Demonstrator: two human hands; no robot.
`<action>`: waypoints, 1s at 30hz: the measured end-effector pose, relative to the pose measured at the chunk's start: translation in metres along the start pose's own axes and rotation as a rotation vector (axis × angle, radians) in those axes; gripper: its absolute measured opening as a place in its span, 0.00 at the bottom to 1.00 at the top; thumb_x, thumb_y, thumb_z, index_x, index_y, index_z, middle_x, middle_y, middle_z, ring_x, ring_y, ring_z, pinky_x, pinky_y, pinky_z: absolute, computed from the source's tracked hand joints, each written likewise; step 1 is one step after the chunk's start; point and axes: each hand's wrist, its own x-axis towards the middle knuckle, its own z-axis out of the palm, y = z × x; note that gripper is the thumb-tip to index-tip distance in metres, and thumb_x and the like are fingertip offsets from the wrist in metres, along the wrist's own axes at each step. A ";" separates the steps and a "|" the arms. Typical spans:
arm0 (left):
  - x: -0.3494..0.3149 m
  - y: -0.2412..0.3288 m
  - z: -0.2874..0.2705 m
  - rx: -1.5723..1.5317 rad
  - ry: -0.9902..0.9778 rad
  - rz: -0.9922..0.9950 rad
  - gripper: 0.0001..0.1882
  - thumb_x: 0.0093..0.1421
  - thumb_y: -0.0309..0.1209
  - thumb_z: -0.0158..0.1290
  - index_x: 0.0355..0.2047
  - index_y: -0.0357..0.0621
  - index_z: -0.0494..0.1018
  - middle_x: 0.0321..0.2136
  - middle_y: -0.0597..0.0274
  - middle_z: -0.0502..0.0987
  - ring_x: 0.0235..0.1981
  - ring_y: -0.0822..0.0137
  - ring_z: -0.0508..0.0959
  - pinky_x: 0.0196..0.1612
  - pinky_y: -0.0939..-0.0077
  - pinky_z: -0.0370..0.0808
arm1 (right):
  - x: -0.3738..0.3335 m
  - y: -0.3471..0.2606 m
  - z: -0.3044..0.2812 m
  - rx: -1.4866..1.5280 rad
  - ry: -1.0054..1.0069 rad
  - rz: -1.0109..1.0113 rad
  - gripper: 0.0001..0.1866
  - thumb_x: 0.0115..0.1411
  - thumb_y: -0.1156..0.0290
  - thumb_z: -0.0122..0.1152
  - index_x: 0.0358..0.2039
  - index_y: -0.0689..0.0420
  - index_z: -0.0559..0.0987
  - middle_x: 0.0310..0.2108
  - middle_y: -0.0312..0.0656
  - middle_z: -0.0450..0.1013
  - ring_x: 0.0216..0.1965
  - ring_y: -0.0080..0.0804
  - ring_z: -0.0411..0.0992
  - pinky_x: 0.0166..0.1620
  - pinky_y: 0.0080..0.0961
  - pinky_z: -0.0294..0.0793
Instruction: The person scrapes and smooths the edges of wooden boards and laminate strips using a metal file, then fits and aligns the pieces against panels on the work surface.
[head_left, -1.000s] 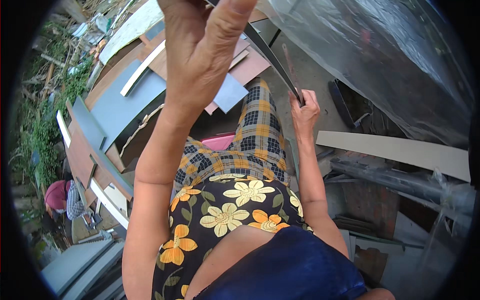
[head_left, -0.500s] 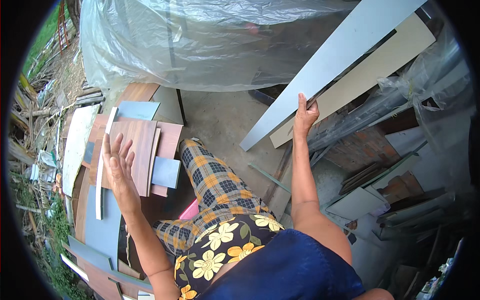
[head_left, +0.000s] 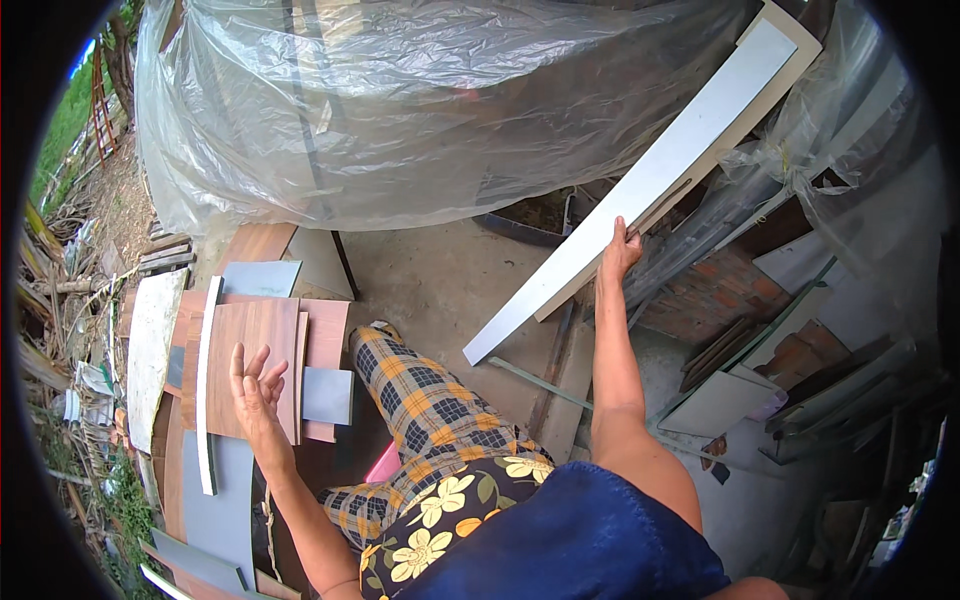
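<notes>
My right hand (head_left: 622,250) grips the edge of a long pale grey board (head_left: 640,190), thumb lying on its face. The board slants from near the floor at centre up to the upper right. Behind it, and partly covered by it, leans a cream board (head_left: 805,50). On the left, my left hand (head_left: 260,390) hovers with fingers spread, holding nothing. Below that hand lies a stack of brown wood-grain panels (head_left: 255,340), with a narrow white-edged strip (head_left: 207,390) across it. A small blue-grey panel (head_left: 328,396) sticks out of the stack's right side.
Clear plastic sheeting (head_left: 400,120) hangs across the back. A dark basin (head_left: 525,225) sits beneath its edge. At right, offcut panels (head_left: 710,405) lean near a brick patch (head_left: 725,290). A thin green-edged strip (head_left: 540,382) crosses the concrete floor near my legs.
The grey board has come down and to the left, now lying more closely over the cream board. My right hand moved slightly lower with it. My left hand shifted down and right, staying open.
</notes>
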 end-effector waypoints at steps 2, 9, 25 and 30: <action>-0.002 0.000 -0.003 0.031 -0.014 0.002 0.33 0.69 0.52 0.38 0.67 0.44 0.55 0.55 0.49 0.70 0.49 0.61 0.76 0.54 0.65 0.68 | 0.006 -0.001 0.004 0.007 0.016 0.021 0.14 0.62 0.70 0.63 0.23 0.59 0.70 0.21 0.27 0.63 0.24 0.16 0.57 0.27 0.22 0.59; -0.006 -0.011 -0.007 0.047 -0.002 -0.020 0.32 0.70 0.50 0.39 0.66 0.43 0.56 0.52 0.50 0.73 0.47 0.63 0.77 0.54 0.67 0.68 | 0.054 0.026 -0.001 -0.106 0.078 0.083 0.16 0.61 0.68 0.64 0.21 0.61 0.69 0.20 0.31 0.64 0.23 0.19 0.57 0.27 0.25 0.61; -0.015 -0.043 -0.045 0.036 0.141 -0.064 0.27 0.70 0.40 0.45 0.64 0.42 0.59 0.49 0.52 0.75 0.46 0.64 0.78 0.54 0.69 0.70 | -0.019 0.039 -0.040 -0.115 0.151 0.043 0.14 0.66 0.66 0.57 0.42 0.65 0.76 0.39 0.45 0.77 0.38 0.34 0.75 0.44 0.30 0.73; -0.017 -0.066 -0.071 0.121 0.208 -0.050 0.28 0.68 0.36 0.50 0.64 0.37 0.59 0.48 0.51 0.75 0.46 0.64 0.77 0.54 0.70 0.70 | -0.106 0.035 -0.061 -0.299 -0.188 0.045 0.14 0.66 0.66 0.55 0.40 0.66 0.78 0.34 0.41 0.76 0.37 0.27 0.72 0.43 0.25 0.71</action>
